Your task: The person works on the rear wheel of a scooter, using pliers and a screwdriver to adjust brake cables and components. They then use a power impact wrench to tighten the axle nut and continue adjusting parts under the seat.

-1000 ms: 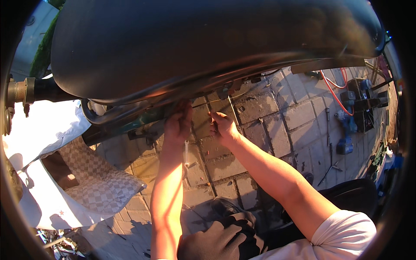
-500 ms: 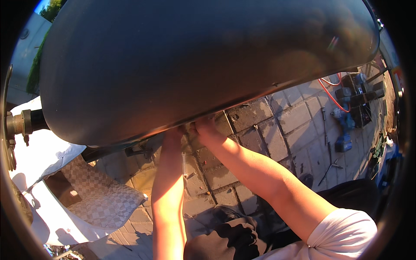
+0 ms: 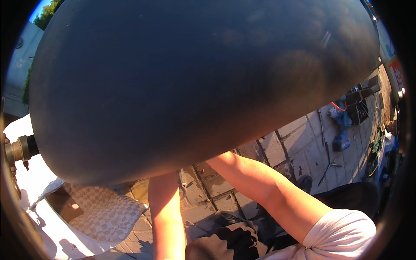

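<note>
A large black, smooth, rounded body [image 3: 173, 86], shaped like a padded seat, fills the upper part of the view. My left forearm [image 3: 165, 203] runs up from the lower edge and passes beneath its near edge. From the lower right, my right forearm [image 3: 247, 173] slants in under the same edge. Both hands are hidden behind the black body, so whatever they touch or hold does not show. On the paving between my arms lies a slim metal tool [image 3: 183, 178], partly covered.
Stone paving [image 3: 299, 143] lies below. At right are a blue cordless power tool [image 3: 341, 130], a long metal bar [image 3: 322, 125] and a T-shaped wrench [image 3: 328, 167]. A white panel [image 3: 56, 225] and a checkered mat [image 3: 106, 210] are at left, near a metal bar end [image 3: 19, 149].
The black body's near edge now sits lower in view, covering more of my forearms, the wrists and the paving. The hands, partly visible before, are now hidden.
</note>
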Demonstrator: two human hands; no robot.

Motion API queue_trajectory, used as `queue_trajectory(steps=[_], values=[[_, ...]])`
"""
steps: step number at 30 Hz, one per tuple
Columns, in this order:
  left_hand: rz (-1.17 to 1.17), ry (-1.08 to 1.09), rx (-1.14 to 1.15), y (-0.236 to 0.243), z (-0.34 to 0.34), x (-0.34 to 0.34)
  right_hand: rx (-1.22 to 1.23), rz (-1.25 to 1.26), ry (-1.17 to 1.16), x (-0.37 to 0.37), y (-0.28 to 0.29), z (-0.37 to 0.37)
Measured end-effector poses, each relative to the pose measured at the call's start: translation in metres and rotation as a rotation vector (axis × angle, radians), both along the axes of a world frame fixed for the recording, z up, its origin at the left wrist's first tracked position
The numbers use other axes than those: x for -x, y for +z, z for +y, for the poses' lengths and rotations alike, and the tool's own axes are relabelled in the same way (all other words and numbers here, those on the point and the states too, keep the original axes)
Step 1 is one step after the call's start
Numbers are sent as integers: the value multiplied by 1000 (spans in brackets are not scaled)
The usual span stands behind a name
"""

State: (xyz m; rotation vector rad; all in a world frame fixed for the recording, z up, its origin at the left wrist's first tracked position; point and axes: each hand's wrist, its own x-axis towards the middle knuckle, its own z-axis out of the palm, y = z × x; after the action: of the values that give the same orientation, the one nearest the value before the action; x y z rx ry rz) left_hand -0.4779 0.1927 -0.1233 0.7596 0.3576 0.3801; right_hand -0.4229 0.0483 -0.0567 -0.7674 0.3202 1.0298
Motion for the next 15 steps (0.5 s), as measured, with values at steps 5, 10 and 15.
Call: queue_trajectory(steps=[5,10,15], values=[[-8,-24,7,-3,2,3,-29,15,1,0,0,-1],[-17,-43,6,-5,2,6,-19,-13,21,0,1,-2],[-25,-59,-1,-6,5,9,-5,21,39,0,-1,-2]])
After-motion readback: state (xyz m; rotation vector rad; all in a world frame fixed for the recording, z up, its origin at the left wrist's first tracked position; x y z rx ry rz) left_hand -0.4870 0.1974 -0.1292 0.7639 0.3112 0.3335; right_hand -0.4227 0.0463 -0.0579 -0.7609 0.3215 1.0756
